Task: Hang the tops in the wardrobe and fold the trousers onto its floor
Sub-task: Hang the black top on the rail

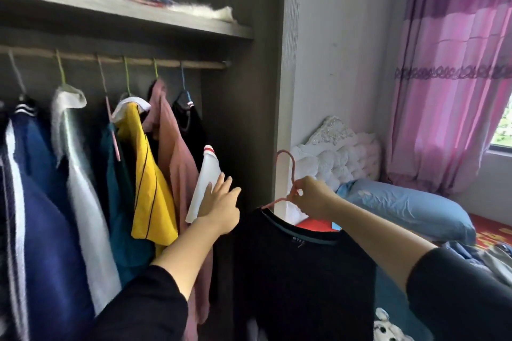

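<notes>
My right hand (311, 196) grips the neck of a pink hanger (289, 171) that carries a black top (302, 271), held just right of the wardrobe opening. My left hand (221, 202) lies flat with straight fingers against a white sleeve with a red stripe (205, 183) at the right end of the hanging row. The rail (138, 61) holds several tops: navy with white stripes (36, 202), white (80, 180), teal (119, 202), yellow (149, 183), pink (177, 169) and black (191, 124). No trousers can be made out.
A shelf (124, 14) above the rail holds spare hangers and white fluff. The wardrobe's dark side panel (257, 91) stands right of the rail's end. A bed with a blue pillow (407, 207), white headboard and loose clothes lies to the right, under pink curtains (448, 77).
</notes>
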